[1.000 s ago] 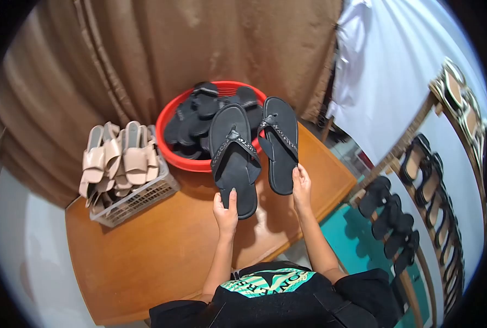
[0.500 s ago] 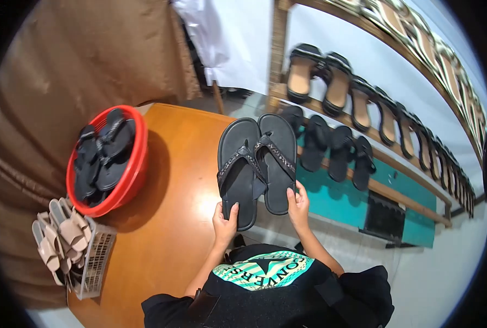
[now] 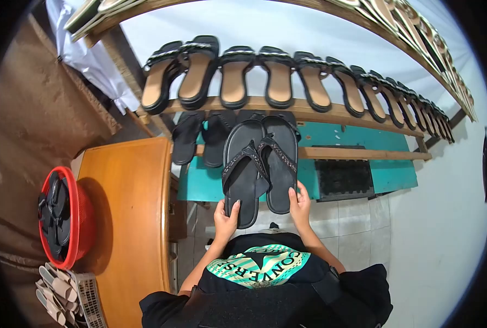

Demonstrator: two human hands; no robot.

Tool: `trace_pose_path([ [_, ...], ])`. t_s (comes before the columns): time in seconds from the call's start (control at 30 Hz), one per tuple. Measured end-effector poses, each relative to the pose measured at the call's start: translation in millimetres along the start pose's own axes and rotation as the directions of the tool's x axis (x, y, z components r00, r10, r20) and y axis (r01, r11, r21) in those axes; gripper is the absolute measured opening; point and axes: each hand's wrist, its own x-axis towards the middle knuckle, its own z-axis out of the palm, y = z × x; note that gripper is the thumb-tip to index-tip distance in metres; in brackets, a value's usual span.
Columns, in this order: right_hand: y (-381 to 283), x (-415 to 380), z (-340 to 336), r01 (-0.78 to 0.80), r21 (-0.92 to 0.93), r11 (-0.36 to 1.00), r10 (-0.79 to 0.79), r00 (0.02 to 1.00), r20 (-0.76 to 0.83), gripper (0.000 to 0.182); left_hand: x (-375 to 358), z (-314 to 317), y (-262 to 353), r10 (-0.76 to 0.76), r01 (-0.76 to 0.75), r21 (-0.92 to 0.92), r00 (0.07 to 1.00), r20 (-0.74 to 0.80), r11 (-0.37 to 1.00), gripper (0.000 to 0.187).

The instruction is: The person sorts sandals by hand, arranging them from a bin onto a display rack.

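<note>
A pair of black flip-flops is held up in front of me, soles down and toes pointing away, with patterned V-shaped straps. My left hand (image 3: 226, 218) grips the heel end of the left flip-flop (image 3: 241, 203), thumb on top of the footbed. The heel of the right flip-flop (image 3: 278, 191) is pinched at its outer edge by my right hand (image 3: 299, 205). The two flip-flops touch along their inner sides. Behind their toes, more black slippers (image 3: 216, 143) sit on the lower rail, partly hidden by the pair I hold.
A wooden rack (image 3: 303, 113) carries a row of black sandals with tan footbeds (image 3: 279, 82). Below it is a teal surface (image 3: 393, 167). On the left stand a wooden table (image 3: 128, 218), a red basket (image 3: 82, 218) of black slippers and a crate (image 3: 90, 300) of beige slippers.
My view has turned right, so the rack now fills the front and the table and basket have shifted left. Both hands keep hold of the flip-flops, now before the rack's lower rail.
</note>
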Motion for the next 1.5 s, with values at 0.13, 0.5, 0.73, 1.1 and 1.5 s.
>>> trace_pose_path([
  [0.13,1,24,-44,0.031,-0.014,0.999,-0.032,0.997,-0.077,0.031,14,52,-11,-0.027,0.03,-0.046,0.997,0.073,0.999,0.019],
  [0.5,-15,60,-110,0.003,-0.045,0.999,-0.018,0.935,-0.353,0.032,51,146,-27,-0.034,0.072,-0.143,0.967,0.251,0.987,0.019],
  [0.73,-6,90,-154,0.001,-0.078,0.997,-0.032,0.915,-0.402,0.031,65,200,-33,-0.154,0.224,-0.171,0.924,0.349,0.959,0.024],
  [1.1,21,158,-223,-0.01,-0.165,0.986,-0.041,0.953,-0.301,0.036,70,267,-47,-0.218,0.23,-0.062,0.964,0.153,0.971,0.035],
  [1.5,23,177,-242,-0.091,-0.108,0.99,0.077,0.989,-0.129,0.036,92,291,-61,-0.24,0.241,0.02,0.969,-0.057,0.97,0.044],
])
